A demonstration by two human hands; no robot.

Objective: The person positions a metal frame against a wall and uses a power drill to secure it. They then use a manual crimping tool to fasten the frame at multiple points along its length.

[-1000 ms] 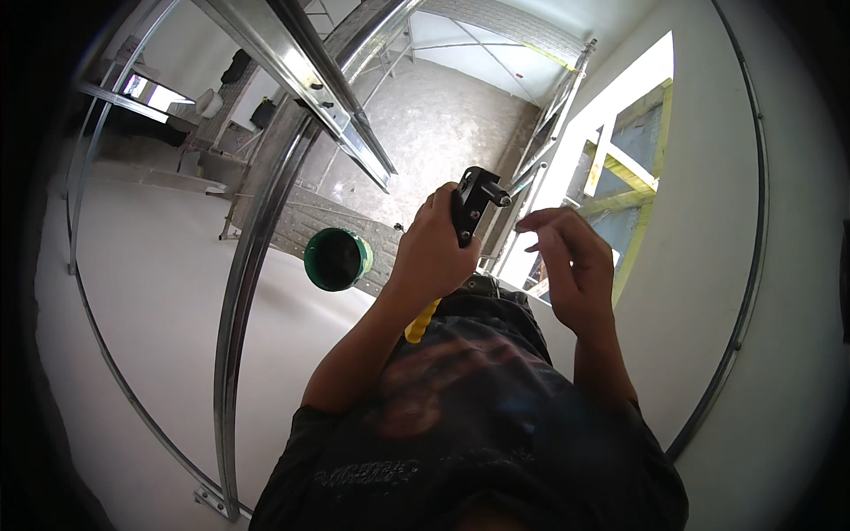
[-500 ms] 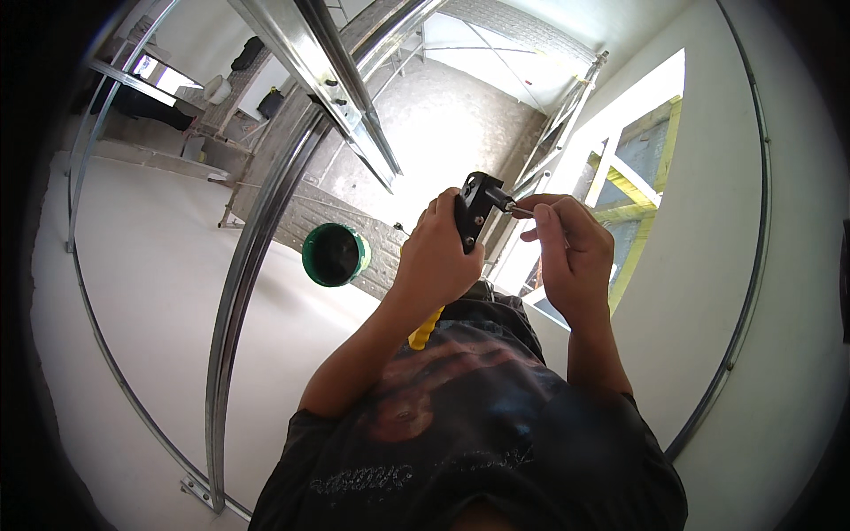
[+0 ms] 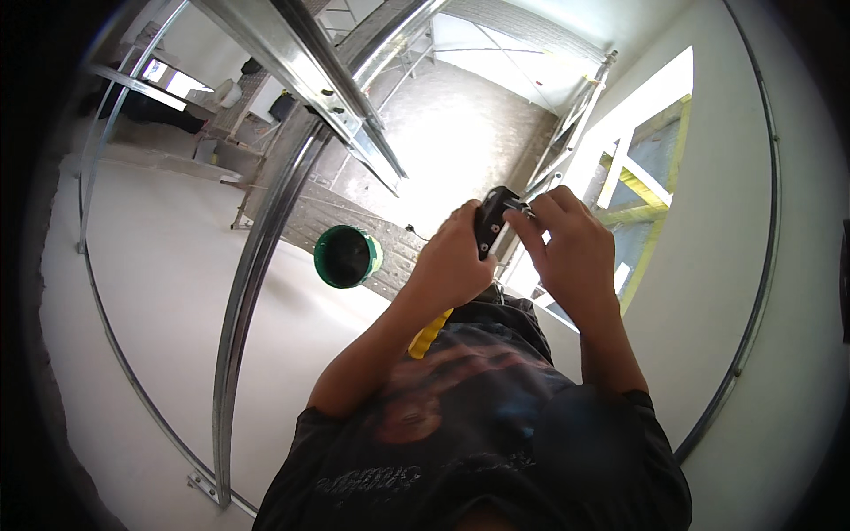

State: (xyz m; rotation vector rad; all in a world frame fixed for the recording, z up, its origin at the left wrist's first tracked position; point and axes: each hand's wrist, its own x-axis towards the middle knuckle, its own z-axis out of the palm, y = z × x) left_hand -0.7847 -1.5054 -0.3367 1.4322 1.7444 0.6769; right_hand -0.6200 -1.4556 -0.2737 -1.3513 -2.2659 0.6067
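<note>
My left hand [image 3: 447,261] is closed round a black hand tool [image 3: 491,221], like a riveter, with small bolts on its side and a metal nose pointing right. A yellow grip [image 3: 429,334] shows below my left wrist, partly hidden by it. My right hand [image 3: 567,243] has thumb and finger pinched at the tool's nose [image 3: 518,205]; the small piece between them is mostly hidden. My dark printed T-shirt lies beneath both forearms.
A green bucket [image 3: 345,257] stands on a grey scaffold plank [image 3: 381,273] below, left of my hands. Metal channels [image 3: 266,239] run overhead and down the left. Scaffold frames [image 3: 584,97] edge the lower floor; a yellow-framed window opening [image 3: 642,190] is at right.
My right hand has risen from beside the tool onto its nose, covering the thin metal pin it held half a second ago. My left hand and tool have shifted slightly right and down.
</note>
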